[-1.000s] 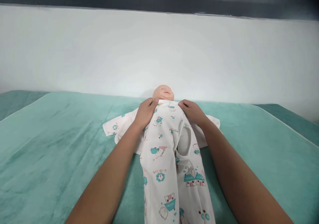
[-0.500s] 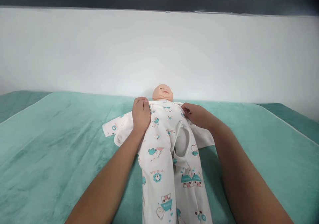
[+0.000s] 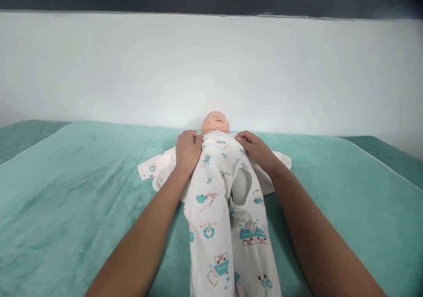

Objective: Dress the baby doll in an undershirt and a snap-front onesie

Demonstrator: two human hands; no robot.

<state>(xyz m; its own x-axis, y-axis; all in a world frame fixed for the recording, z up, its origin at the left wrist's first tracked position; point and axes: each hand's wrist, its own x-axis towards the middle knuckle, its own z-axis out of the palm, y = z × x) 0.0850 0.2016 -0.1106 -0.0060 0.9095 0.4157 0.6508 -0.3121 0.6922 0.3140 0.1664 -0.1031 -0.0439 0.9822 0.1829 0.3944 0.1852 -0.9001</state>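
Trousers (image 3: 209, 217) with a teal-and-pink print are lying lengthwise down the front of a doll (image 3: 215, 121), and we are, as far as we can judge, settling their upper edge across its chest. Our left hand (image 3: 189, 151) is resting against one side of that edge and our right hand (image 3: 256, 149) against the other, both just below the doll's neck. Fingers on both hands are sitting half curled; we cannot tell whether either is pinching cloth, as the fingertips are partly hidden. Our next move is probably calling for an even, gentle touch on both sides, so that the waist is lying level and the white top (image 3: 167, 167) beneath is not bunching.

The trousers are looking soft and lightly creased, with little animal figures and houses on white. A hemmed oval opening is gaping at the crotch, toward our right, and the legs are running toward us out of view. The top is spreading out to either side on the green blanket (image 3: 82, 191), and the doll's head is lying near the white wall (image 3: 211, 68).
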